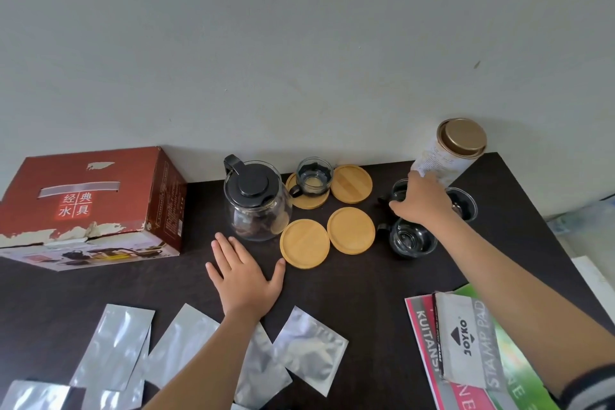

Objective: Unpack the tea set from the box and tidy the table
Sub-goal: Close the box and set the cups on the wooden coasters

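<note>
The tea set is sitting mostly unpacked on the dark surface [349,293]. The red cardboard box [90,206] is lying closed at the left. The glass teapot with a black lid [256,201] is standing beside four round bamboo coasters [351,230]; only one coaster is carrying a glass cup [313,176]. The right hand [421,200] is closing its grip on another small glass cup [401,191], with two more nearby. The left hand [244,273] is lying flat, gripping nothing. Three cups are waiting for coasters, and silver foil pouches [309,348] are still littering the front.
</note>
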The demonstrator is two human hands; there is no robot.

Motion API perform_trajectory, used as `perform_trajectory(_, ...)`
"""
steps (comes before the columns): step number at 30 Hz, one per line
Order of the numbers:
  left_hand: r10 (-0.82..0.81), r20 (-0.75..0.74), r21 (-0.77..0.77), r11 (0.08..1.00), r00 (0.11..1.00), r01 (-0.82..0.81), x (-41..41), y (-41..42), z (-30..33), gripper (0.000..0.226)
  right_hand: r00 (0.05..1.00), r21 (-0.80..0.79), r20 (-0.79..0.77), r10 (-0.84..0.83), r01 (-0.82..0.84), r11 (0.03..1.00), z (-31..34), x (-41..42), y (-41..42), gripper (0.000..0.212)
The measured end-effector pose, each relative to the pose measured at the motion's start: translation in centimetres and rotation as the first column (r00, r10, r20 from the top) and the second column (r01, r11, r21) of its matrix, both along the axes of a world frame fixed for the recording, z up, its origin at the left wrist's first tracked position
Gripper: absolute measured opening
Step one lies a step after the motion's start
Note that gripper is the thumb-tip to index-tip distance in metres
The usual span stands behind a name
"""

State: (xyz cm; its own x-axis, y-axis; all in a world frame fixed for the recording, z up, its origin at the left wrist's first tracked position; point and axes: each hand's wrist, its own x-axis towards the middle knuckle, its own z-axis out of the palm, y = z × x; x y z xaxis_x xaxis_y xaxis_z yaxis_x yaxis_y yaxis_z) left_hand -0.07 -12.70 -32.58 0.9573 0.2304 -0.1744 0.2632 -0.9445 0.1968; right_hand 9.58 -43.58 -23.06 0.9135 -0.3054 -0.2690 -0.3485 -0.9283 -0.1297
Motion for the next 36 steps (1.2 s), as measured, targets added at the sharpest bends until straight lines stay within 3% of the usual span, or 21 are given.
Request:
perform_trajectory(4, -0.002, 0.003, -0.002, 1.000, 1.000, 0.002, 0.0, 0.0, 0.0, 0.110, 0.996, 0.049, 0.088, 0.002, -0.006, 0.999, 0.4, 0.3, 0.4, 0.068)
perform_trajectory(12, 0.007, -0.004, 0.003, 1.000, 1.000, -0.007, -0.1, 0.0, -0.3, 0.110, 0.944, 0.215, 0.301, 0.138, -0.208, 0.954, 0.8, 3.4, 3.8, 0.074)
perform_trajectory(19, 0.007, -0.015, 0.016, 1.000, 1.000, -0.007, 0.0, 0.0, -0.2, 0.109, 0.949, 0.263, 0.229, 0.216, -0.274, 0.925, -0.3, 5.1, 5.2, 0.078)
perform_trajectory(32, 0.005, -0.007, 0.014, 1.000, 1.000, -0.005, 0.0, 0.1, -0.1, 0.109, 0.935, 0.329, 0.279, 0.218, -0.307, 0.893, 0.0, 3.0, 4.5, 0.081)
perform_trajectory(36, 0.006, -0.004, 0.006, 1.000, 1.000, -0.006, 0.0, 0.2, -0.1, 0.110, 0.960, 0.275, 0.116, 0.255, -0.278, 0.920, 1.7, 0.4, 2.7, 0.090)
